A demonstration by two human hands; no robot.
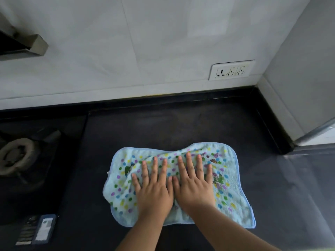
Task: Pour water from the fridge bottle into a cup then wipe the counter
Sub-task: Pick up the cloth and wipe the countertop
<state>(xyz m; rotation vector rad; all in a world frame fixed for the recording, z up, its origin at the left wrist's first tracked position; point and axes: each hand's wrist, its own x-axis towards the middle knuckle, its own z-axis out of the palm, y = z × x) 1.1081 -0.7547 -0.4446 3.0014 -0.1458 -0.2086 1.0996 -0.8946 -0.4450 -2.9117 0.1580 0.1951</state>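
Bench (181,127) dark, wipe stage underway as I read it | polka-dot towel (230,178) spread flat mid-bench, gas burner (16,156) well left | left grip (154,191) and right grip (194,189) flat, fingers straight, pressing towel | bottle, cup out of view; pour unconfirmed.

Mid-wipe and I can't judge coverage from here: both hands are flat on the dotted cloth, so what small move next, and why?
Probably slide the cloth forward toward the wall. Both the left hand and the right hand press it flat with straight fingers, so it should glide, and a wide strip of dark counter lies uncovered beyond it.
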